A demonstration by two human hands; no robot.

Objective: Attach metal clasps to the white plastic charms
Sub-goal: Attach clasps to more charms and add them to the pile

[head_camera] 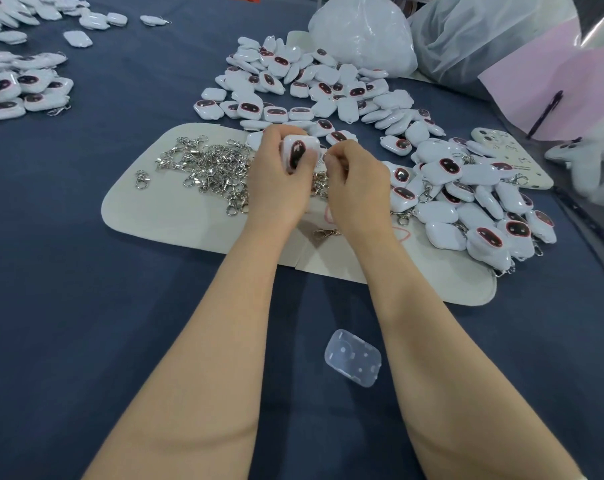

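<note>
Our left hand (276,174) grips a white charm (296,154) above the mat (162,216) on the counter (86,289), right of the clasp pile (210,168); our right hand (356,181) pinches a clasp (323,160) at its right edge.

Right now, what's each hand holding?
Left hand: grips a white charm.
Right hand: pinches something small at the charm's edge, probably a clasp, mostly hidden.

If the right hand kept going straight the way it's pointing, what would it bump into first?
Most likely the white charm gripped in the left hand. The right hand points up and left at it, with its fingertips almost touching it, though depth is hard to judge.
</note>
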